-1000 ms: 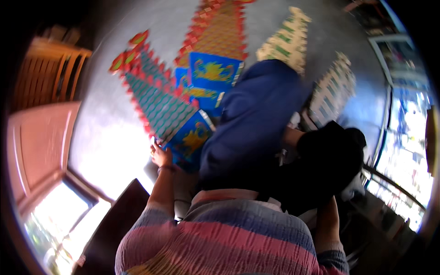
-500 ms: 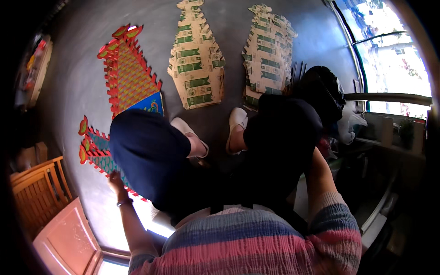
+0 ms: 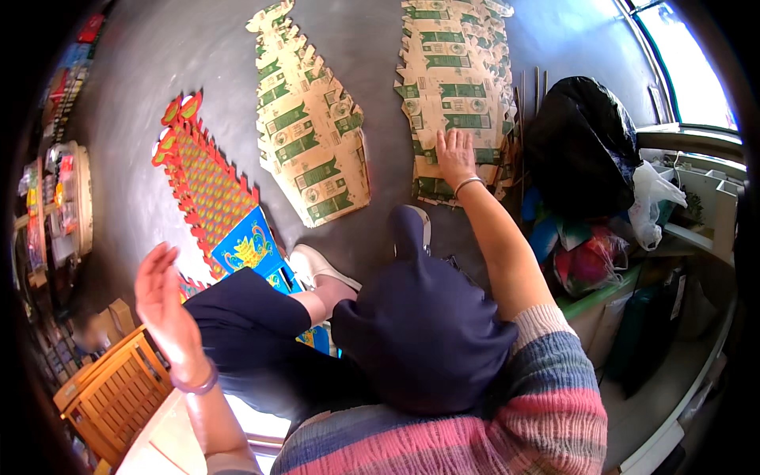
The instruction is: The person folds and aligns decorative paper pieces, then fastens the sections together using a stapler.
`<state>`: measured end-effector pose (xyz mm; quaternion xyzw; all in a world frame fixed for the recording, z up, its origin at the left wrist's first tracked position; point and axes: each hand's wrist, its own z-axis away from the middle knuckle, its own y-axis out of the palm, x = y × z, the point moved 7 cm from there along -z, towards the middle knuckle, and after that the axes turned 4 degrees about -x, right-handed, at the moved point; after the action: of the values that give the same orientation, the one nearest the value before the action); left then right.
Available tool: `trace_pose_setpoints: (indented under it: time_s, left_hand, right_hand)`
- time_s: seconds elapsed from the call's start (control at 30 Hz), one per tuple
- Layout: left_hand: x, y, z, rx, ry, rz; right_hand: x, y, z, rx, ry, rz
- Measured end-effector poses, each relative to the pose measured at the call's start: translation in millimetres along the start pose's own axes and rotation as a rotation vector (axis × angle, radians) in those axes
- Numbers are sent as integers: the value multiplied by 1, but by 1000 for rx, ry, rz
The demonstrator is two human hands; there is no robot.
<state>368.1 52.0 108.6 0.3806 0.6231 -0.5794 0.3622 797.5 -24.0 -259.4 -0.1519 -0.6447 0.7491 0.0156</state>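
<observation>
My right hand [image 3: 456, 161] lies with its fingers stretched out on the lower part of a long stack of jagged-edged brown cardboard pieces with green print [image 3: 453, 83] on the floor. My left hand [image 3: 165, 305] is raised in the air at the left, palm turned partly up, fingers extended, holding nothing. Between the hands lies a second stack of brown and green cardboard cutouts [image 3: 307, 138], narrow at the far end. Nearer my left hand are red-edged cutouts with a scale pattern [image 3: 215, 178] and blue panels with a yellow ornament [image 3: 248, 244]. My left leg covers part of these.
A black plastic bag [image 3: 582, 142] and a white plastic bag [image 3: 655, 202] stand at the right beside thin upright rods. A wooden chair [image 3: 119, 392] is at the lower left, with loaded shelves [image 3: 59, 206] behind it. My shoe [image 3: 317, 269] is close to the blue panels.
My right hand has come out from beside my knee onto the right cardboard stack. My left hand has lifted away from the green cutouts. My right knee has swung inward and the view has shifted.
</observation>
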Motion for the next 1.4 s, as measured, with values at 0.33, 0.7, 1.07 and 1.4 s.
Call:
trace_pose_setpoints:
  time_s: [0.33,0.7,1.07,1.4]
  left_hand:
    - [47,211,26,603,-351,291]
    - [76,320,39,756,-670,395]
    - [79,311,-39,535,-407,501]
    - [56,194,-49,305,-19,95]
  right_hand:
    - [-90,-64,3,-339,275,-681]
    - [-113,-109,37,-450,406,-1413]
    - [-61,-125,67,-543,564,-1857]
    - [-67,12,65,139,919,-784]
